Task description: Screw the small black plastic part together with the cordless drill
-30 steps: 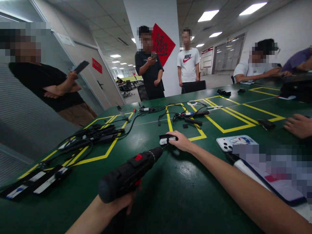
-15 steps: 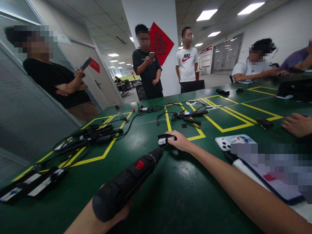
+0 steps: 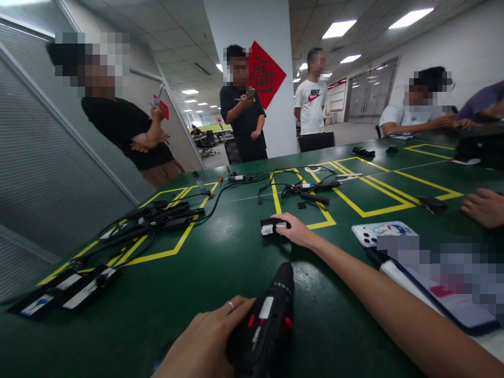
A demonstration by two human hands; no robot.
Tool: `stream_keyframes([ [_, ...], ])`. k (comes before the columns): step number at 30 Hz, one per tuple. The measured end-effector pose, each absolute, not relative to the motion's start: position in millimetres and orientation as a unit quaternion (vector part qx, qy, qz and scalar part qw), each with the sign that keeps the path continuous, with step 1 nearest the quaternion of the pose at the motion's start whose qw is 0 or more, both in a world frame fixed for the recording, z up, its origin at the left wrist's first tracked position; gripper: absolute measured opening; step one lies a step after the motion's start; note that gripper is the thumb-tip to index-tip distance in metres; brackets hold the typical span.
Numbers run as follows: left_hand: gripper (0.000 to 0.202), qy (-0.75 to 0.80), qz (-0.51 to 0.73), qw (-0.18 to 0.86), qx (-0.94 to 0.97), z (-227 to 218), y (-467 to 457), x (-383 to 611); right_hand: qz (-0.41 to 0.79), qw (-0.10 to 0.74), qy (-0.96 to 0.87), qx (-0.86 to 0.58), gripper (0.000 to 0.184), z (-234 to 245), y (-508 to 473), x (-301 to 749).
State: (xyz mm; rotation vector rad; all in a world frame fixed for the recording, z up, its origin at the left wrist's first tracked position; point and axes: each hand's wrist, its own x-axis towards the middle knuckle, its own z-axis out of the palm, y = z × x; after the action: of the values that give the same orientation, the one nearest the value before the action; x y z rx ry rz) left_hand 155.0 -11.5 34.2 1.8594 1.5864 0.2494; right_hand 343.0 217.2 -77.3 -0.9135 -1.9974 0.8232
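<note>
1. The fingers (image 3: 236, 307) of the left hand (image 3: 208, 338) are curled against the side of a black drill (image 3: 270, 315), gripping it. The drill is low over the green surface (image 3: 220, 273), nose pointing away.
2. The right hand (image 3: 298, 231) is stretched forward, with its fingers laid on a small black box (image 3: 271, 227) with a white label. I cannot tell whether the thumb clamps it.
3. The box lies on the surface just beyond the drill's nose, beside a yellow tape line (image 3: 275, 202).
4. A phone (image 3: 374, 232) lies near the right forearm.
5. Black cables (image 3: 157, 218) lie to the left, well apart.
6. Another person's hand (image 3: 484, 207) rests at the right edge.
</note>
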Motion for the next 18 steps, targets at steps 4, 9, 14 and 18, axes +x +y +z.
stream_keyframes([
  [4, 0.081, 0.609, -0.018, 0.291, 0.737, 22.1, -18.3, 161.8, 0.337, 0.388, -0.776, -0.366, 0.046, -75.6, 214.7, 342.9],
  [9, 0.087, 0.579, -0.029, 0.297, 0.759, 19.9, -19.4, 171.1, 0.386, 0.402, -0.753, -0.351, 0.043, -73.9, 217.4, 345.8],
  [14, 0.084, 0.529, -0.046, 0.280, 0.800, 39.7, -19.4, 181.2, 0.516, 0.459, -0.643, -0.331, 0.038, -82.6, 229.4, 349.2],
  [18, 0.062, 0.465, 0.078, 0.310, 0.826, 59.7, -32.3, 185.4, 0.547, 0.487, -0.595, -0.331, 0.039, -92.1, 236.9, 348.6],
])
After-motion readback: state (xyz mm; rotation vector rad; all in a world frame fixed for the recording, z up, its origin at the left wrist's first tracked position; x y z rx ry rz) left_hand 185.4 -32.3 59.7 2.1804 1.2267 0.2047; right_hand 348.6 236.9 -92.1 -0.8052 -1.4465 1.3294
